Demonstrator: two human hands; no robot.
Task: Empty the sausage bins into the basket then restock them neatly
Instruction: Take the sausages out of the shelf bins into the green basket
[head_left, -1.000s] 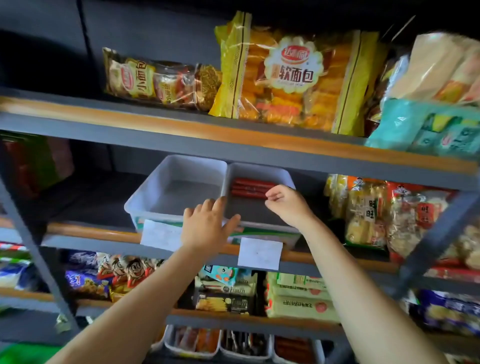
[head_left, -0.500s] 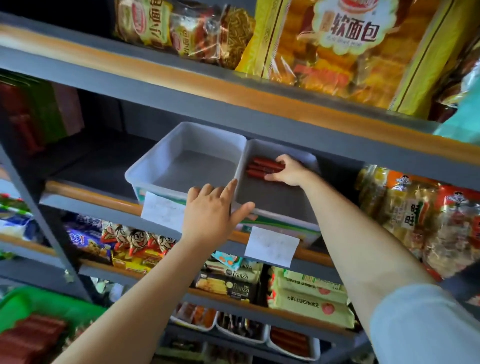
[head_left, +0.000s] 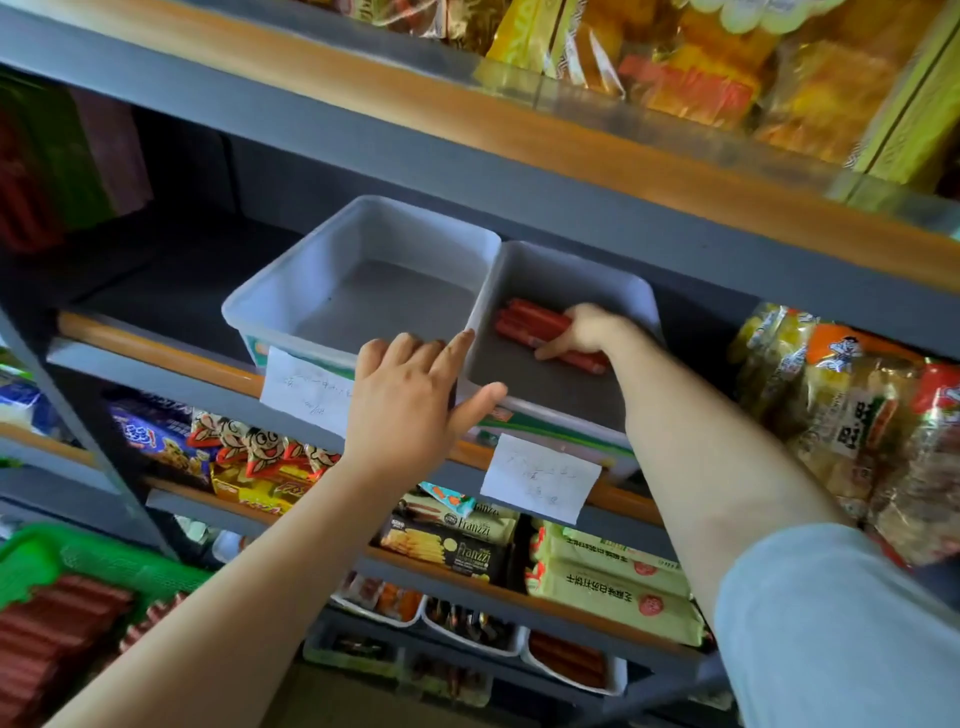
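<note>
- Lowest and nearest me, at the bottom left, a green basket (head_left: 62, 564) holds a heap of red sausages (head_left: 57, 639).
- The person's two bare arms reach up from there to the middle shelf; the right one wears a pale sleeve (head_left: 841, 634).
- The left hand (head_left: 410, 410) rests on the front edges where the two white bins meet, fingers fairly straight and spread, thumb hooked over the front rim of the right bin (head_left: 550, 405).
- Two paper labels (head_left: 540, 478) hang from the shelf edge (head_left: 156, 353) below the bins.
- The left bin (head_left: 270, 306) shows only its grey floor.
- Farther in, the right hand (head_left: 587, 330) lies inside the right bin, fingers curled round a small bunch of red sausages (head_left: 530, 325) near the back wall.
- Packaged snacks (head_left: 841, 415) stand on the shelf to the right of the bins.
- Topmost and farthest, yellow bread bags (head_left: 727, 67) fill the upper shelf.
</note>
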